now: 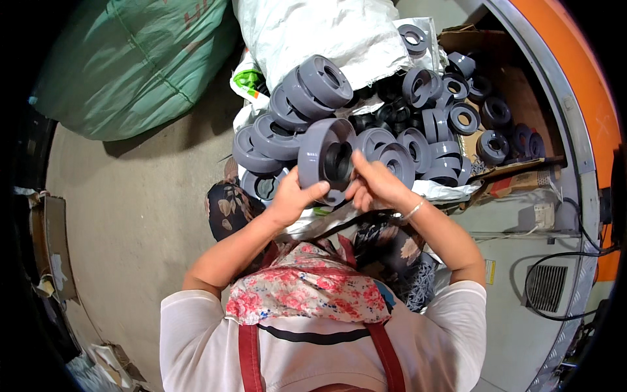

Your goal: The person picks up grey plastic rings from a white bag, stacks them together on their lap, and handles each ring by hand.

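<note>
My left hand (291,197) grips a grey plastic ring (312,155) by its lower left side, with the thumb along the near rim. The ring is tilted, and its open face points to the right. Inside that opening sits a smaller black ring (336,161). Curled in from the right, my right hand (379,183) has its thumb and fingers closed at the black ring's right edge. Just beyond my hands, grey rings lie in stacks, such as a leaning stack (302,91) at the upper left and a low pile (266,142) beneath it.
Several black rings (392,112) lie among grey ones behind my hands. A cardboard box (516,78) with more rings stands at the right. White sacking (320,32) rises at the back, and a big green sack (137,65) fills the far left. Black cable (530,277) loops at right.
</note>
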Available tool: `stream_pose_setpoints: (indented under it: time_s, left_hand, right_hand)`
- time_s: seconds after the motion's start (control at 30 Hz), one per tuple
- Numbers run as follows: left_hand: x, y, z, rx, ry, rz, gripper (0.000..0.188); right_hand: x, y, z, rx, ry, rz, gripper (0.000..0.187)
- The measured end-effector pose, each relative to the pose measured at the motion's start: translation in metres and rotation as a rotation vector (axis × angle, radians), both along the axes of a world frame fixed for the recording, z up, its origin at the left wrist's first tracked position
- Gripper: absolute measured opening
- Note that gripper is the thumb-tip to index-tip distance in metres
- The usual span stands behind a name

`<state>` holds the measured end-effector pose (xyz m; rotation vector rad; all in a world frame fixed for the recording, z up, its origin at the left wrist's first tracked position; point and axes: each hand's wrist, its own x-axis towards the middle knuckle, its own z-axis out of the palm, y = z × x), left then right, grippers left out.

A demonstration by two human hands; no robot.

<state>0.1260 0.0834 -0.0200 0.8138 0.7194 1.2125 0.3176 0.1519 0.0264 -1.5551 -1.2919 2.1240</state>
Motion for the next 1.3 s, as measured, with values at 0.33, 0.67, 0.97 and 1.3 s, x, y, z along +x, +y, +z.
stream_pose_setpoints:
  time_s: [0.33, 0.67, 0.97, 1.3]
  left_hand:
    - [0.002, -0.007, -0.007, 0.039, 0.155, 0.003, 0.051]
    - [-0.017, 0.007, -0.040, 0.940, 1.097, -0.064, 0.095]
    - [0.006, -0.008, -0.016, 0.374, 0.539, -0.032, 0.079]
    - [-0.066, 0.041, -0.006, 0.417, 1.015, 0.346, 0.079]
  right_hand:
    - [-0.005, -0.002, -0.006, -0.105, 0.000, 0.012, 0.067]
    - [-0.001, -0.020, -0.021, 0.185, 0.414, -0.161, 0.064]
    - [-0.011, -0.018, -0.056, 0.188, 0.399, -0.316, 0.041]
    - [0.005, 0.058, -0.009, 0.593, 0.278, -0.137, 0.040]
